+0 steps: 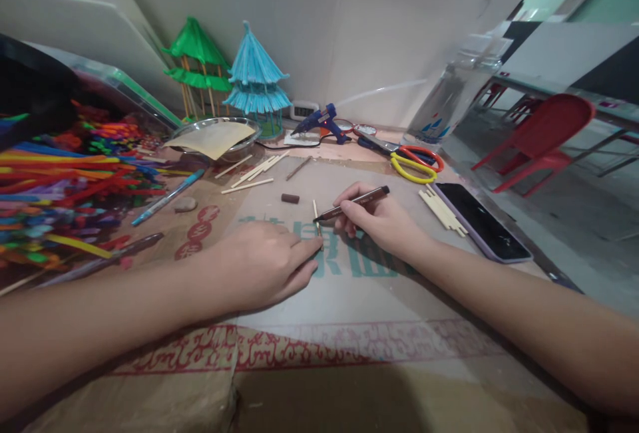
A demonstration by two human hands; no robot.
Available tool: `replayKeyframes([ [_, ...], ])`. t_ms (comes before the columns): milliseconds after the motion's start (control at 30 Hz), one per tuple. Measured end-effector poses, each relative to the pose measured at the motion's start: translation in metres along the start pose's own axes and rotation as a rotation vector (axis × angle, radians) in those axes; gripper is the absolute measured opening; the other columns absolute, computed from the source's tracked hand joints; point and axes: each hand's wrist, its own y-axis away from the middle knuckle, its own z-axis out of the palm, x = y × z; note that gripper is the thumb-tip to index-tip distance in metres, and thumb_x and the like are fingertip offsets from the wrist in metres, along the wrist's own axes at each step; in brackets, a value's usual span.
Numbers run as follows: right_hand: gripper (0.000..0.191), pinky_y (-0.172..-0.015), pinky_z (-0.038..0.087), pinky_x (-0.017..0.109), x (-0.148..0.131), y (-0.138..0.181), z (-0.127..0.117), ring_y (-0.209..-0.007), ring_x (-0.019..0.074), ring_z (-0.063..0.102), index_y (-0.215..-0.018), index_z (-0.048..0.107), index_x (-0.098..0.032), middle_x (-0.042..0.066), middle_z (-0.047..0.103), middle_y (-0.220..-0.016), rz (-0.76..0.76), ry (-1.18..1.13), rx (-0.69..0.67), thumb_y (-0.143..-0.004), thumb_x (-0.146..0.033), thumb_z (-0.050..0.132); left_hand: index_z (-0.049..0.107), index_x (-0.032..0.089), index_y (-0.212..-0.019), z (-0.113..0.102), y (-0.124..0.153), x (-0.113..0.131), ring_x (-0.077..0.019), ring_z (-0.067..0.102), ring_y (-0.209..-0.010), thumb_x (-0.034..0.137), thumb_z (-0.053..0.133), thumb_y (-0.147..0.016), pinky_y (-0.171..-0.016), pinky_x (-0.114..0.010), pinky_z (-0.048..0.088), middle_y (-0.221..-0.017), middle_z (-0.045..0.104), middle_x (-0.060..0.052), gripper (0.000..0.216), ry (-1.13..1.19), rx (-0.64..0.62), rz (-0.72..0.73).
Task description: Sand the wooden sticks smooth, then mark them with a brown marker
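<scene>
My right hand [369,213] grips a brown marker pen [362,200], its tip touching a thin wooden stick [315,210]. The stick's lower part looks darker than its pale upper end. My left hand [269,257] lies low over the sheet, with fingertips pressing the stick's near end; its other fingers are curled and partly hidden. Just beyond the stick lies the brown pen cap [290,199]. Several pale sticks [264,168] are left of it, near one brown stick [298,167]. More pale sticks [442,211] lie right of my right hand.
At left are a heap of pipe cleaners [74,180] and a blue pen [167,197]. Behind stand green [197,54] and blue [257,67] pavilion models, a glass bowl [249,134] and a glue gun [319,120]. Scissors [414,163], a phone [482,220] and a plastic bottle [449,94] are right.
</scene>
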Motion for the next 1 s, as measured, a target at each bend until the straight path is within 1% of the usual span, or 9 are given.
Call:
replayKeyframes([
  [233, 0.013, -0.05, 0.046, 0.023, 0.0005, 0.0003, -0.002, -0.05, 0.0103, 0.056, -0.084, 0.056, -0.02, -0.001, 0.065, -0.062, -0.001, 0.005, 0.087, -0.092, -0.029, 0.057, 0.065, 0.019, -0.108, -0.0013, -0.0007, -0.0009, -0.0223, 0.064, -0.054, 0.035, 0.042, -0.099, -0.049, -0.033, 0.042, -0.065, 0.067, -0.001, 0.03, 0.01, -0.028, -0.015],
  [367, 0.012, -0.05, 0.046, 0.024, 0.0001, -0.0003, -0.0028, -0.051, 0.0113, 0.056, -0.083, 0.056, -0.02, -0.001, 0.065, -0.061, 0.007, 0.014, 0.066, -0.092, -0.028, 0.058, 0.065, 0.018, -0.109, -0.0005, -0.0008, -0.0007, -0.0226, 0.064, -0.054, 0.036, 0.041, -0.099, -0.049, -0.033, 0.042, -0.065, 0.067, -0.002, 0.031, 0.004, -0.041, -0.025],
  [433, 0.012, -0.05, 0.046, 0.024, 0.0001, -0.0005, -0.0028, -0.051, 0.0115, 0.056, -0.083, 0.056, -0.02, -0.001, 0.066, -0.062, 0.005, 0.021, 0.061, -0.092, -0.028, 0.058, 0.064, 0.018, -0.112, 0.0, -0.0008, -0.0009, -0.0227, 0.065, -0.055, 0.035, 0.04, -0.1, -0.05, -0.034, 0.044, -0.065, 0.067, -0.002, 0.032, 0.003, -0.033, -0.029],
  [533, 0.013, -0.05, 0.046, 0.024, 0.0001, -0.0005, -0.0024, -0.051, 0.0115, 0.056, -0.083, 0.055, -0.02, 0.0, 0.066, -0.062, -0.001, 0.023, 0.058, -0.092, -0.029, 0.058, 0.063, 0.018, -0.118, 0.0007, 0.0, -0.0014, -0.0232, 0.067, -0.059, 0.035, 0.039, -0.101, -0.052, -0.034, 0.046, -0.069, 0.07, -0.003, 0.034, 0.018, -0.027, -0.023],
  [633, 0.014, -0.051, 0.046, 0.024, 0.0, 0.0003, -0.0019, -0.051, 0.011, 0.056, -0.084, 0.056, -0.019, 0.0, 0.066, -0.063, -0.013, 0.006, 0.047, -0.091, -0.031, 0.058, 0.064, 0.019, -0.118, 0.0015, 0.001, -0.0023, -0.0238, 0.069, -0.061, 0.035, 0.04, -0.1, -0.054, -0.036, 0.048, -0.072, 0.071, -0.003, 0.034, 0.043, -0.038, -0.021],
  [833, 0.014, -0.051, 0.046, 0.024, -0.0003, 0.0015, -0.0013, -0.052, 0.0113, 0.057, -0.085, 0.056, -0.02, 0.0, 0.066, -0.062, -0.018, 0.023, 0.018, -0.091, -0.032, 0.058, 0.063, 0.022, -0.123, -0.0001, 0.0008, -0.0036, -0.0237, 0.07, -0.064, 0.037, 0.037, -0.101, -0.055, -0.034, 0.048, -0.073, 0.072, -0.004, 0.037, 0.085, -0.105, -0.062],
  [1000, 0.014, -0.05, 0.046, 0.024, -0.0004, 0.0003, -0.0018, -0.051, 0.0108, 0.056, -0.086, 0.055, -0.02, -0.001, 0.066, -0.064, -0.005, 0.016, 0.047, -0.091, -0.033, 0.058, 0.063, 0.023, -0.123, -0.0025, -0.001, -0.0036, -0.0247, 0.07, -0.065, 0.037, 0.036, -0.101, -0.056, -0.035, 0.049, -0.074, 0.072, -0.004, 0.038, 0.1, -0.143, -0.07],
])
